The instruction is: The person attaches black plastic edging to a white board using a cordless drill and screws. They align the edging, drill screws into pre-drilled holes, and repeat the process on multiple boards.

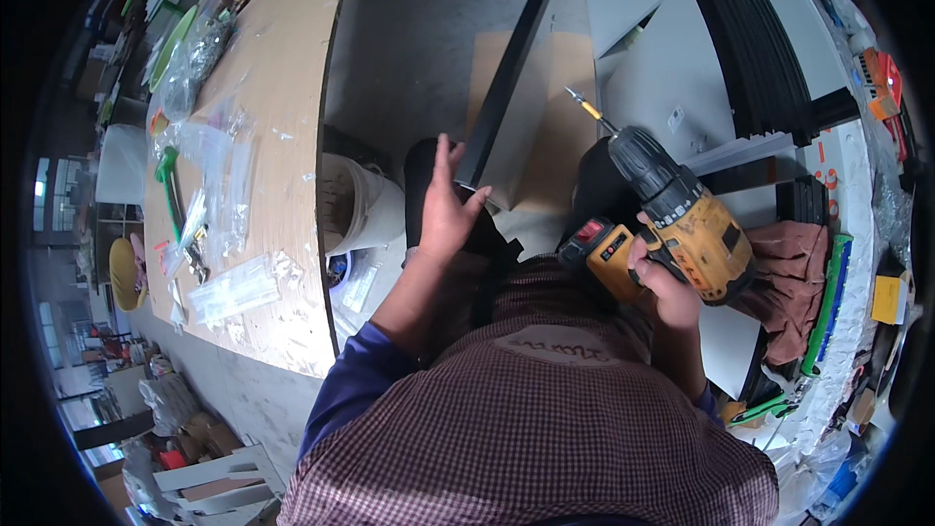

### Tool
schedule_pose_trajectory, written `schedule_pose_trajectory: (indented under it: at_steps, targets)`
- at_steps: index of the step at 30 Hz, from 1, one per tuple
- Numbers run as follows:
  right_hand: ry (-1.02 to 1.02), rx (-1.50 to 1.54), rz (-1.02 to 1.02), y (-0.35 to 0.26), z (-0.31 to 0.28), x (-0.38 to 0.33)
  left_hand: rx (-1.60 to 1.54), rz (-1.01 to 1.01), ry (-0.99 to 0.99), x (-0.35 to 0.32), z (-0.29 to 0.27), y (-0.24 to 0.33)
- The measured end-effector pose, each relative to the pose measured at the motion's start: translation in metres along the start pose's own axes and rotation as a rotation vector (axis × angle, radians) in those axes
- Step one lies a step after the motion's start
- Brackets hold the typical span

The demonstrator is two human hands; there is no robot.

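Note:
A long panel [521, 122] with a grey face stands on edge between my knees, a straight black strip [511, 73] along its top. At its near end is my left hand [448, 209], fingers stretched along one side and thumb at the corner, the panel's end between them. My right hand [667, 282] is wrapped around the grip of a yellow and black cordless drill [682, 214], its index finger near the trigger. The drill's slim bit [584, 105] points up and to the left, apart from the panel. Part of the grip is hidden by my fingers.
At left, a wooden table [282, 136] carries clear plastic strips [234, 287] and a green-handled tool [168, 190]. Below its edge stands a white bucket [365, 200]. Brown cardboard [570, 127] lies under the panel. Stacked black strips [755, 49] and a brown cloth [789, 278] lie right.

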State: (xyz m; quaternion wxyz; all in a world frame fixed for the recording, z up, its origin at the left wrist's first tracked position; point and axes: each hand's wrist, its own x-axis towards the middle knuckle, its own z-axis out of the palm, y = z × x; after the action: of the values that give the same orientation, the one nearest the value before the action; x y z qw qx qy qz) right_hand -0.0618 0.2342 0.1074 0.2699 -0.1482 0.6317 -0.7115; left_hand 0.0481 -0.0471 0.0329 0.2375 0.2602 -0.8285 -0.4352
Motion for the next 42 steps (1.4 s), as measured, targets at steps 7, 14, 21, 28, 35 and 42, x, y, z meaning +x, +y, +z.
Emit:
schedule_pose_trajectory:
  at_steps: [7, 14, 21, 28, 35, 42]
  targets:
    - [-0.097, -0.139, -0.031, 0.037, -0.014, 0.035, 0.484, 0.305, -0.173, 0.024, -0.034, 0.030]
    - [-0.199, -0.028, -0.127, 0.084, -0.028, 0.053, 0.322, 0.093, -0.373, 0.047, -0.048, 0.071]
    - [-0.236, -0.135, -0.430, 0.117, -0.024, 0.090, 0.348, -0.323, -0.266, 0.109, -0.011, 0.059]
    - [-0.436, -0.158, -0.206, 0.121, -0.025, 0.112, 0.440, -0.767, -0.381, 0.125, -0.003, 0.073]
    - [-0.515, -0.097, -0.259, 0.121, -0.016, 0.117, 0.517, -0.713, -0.369, 0.130, 0.003, 0.076]
    - [-0.519, -0.111, -0.221, 0.128, -0.007, 0.106, 0.447, -0.765, -0.324, 0.126, 0.001, 0.063]
